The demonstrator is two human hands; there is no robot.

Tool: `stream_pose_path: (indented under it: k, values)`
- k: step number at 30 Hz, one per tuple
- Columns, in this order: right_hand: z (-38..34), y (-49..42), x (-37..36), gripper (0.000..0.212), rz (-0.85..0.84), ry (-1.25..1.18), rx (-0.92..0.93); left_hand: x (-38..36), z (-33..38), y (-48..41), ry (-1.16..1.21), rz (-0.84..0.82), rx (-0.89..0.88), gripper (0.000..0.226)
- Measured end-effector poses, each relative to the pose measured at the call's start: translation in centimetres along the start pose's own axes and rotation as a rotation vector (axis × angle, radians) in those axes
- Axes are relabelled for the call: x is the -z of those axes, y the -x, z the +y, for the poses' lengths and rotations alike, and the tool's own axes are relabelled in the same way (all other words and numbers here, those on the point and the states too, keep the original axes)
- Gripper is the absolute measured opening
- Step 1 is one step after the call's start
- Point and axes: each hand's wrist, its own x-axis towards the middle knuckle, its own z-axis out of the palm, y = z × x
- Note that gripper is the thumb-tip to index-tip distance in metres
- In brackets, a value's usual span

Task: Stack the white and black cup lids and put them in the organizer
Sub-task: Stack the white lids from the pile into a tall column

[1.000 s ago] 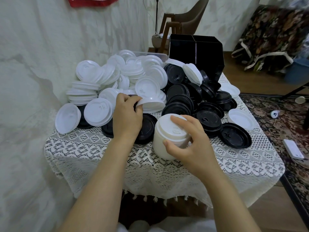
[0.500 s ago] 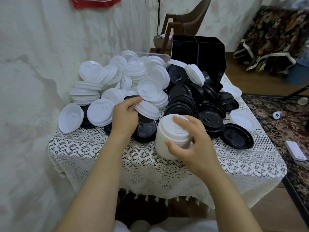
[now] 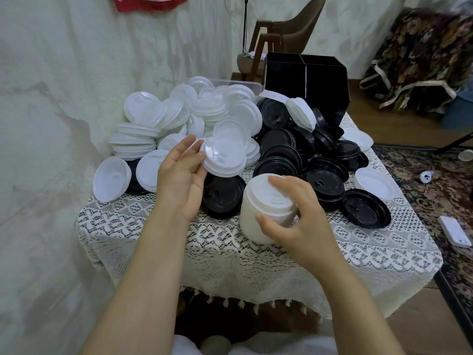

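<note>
Lids in both hands, organizer at the far edge

A tall white stack [image 3: 263, 213] of nested lids stands upright on the worktop [image 3: 371, 242], in the middle of its near half. The right hand [image 3: 302, 224] is clamped on it, with the thumb pressed to its near side and the index finger curled over its top. Just left of it and higher, the left hand [image 3: 179, 180] pinches a small white stack [image 3: 225, 157] by its left rim. It holds that stack tilted in the air above a black lid [image 3: 222, 198] that lies flat on the lace cloth [image 3: 256, 272]. Farther back, loose white lids [image 3: 179, 116] heap up on the left, some leaning on edge. Black lids [image 3: 289, 149] heap up on the right, and the two piles touch in the middle. A lone black lid [image 3: 366, 208] lies at the near right, with a single white lid [image 3: 376, 183] just beyond it. The black organizer [image 3: 307, 83] stands at the far edge of the worktop, behind the black pile, its divided compartments open at the top. A brown chair [image 3: 294, 29] stands beyond it, and a patterned rug [image 3: 435, 190] covers the floor to the right
</note>
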Motion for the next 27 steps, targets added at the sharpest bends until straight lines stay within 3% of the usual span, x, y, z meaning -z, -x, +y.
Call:
stream_pose_path:
  k: [3,8,17,27]
  values:
    - [-0.2,0.1,0.3,0.062,-0.014,0.011,0.01,-0.3,0.3,0.8,0.124,-0.034,0.043,0.029]
    - [-1.3,0.0,1.0,0.095,0.063,0.029,0.048,-1.4,0.5,2.7,0.162,-0.116,0.077,0.029]
    - [-2.0,-1.8,-0.2,0.097,0.132,0.111,0.242,-3.3,0.2,5.0,0.085,-0.309,0.141,0.035]
    - [-1.9,-2.4,-0.1,0.089,0.229,0.162,0.269,-3.2,0.0,5.1,0.03,-0.369,0.182,0.039]
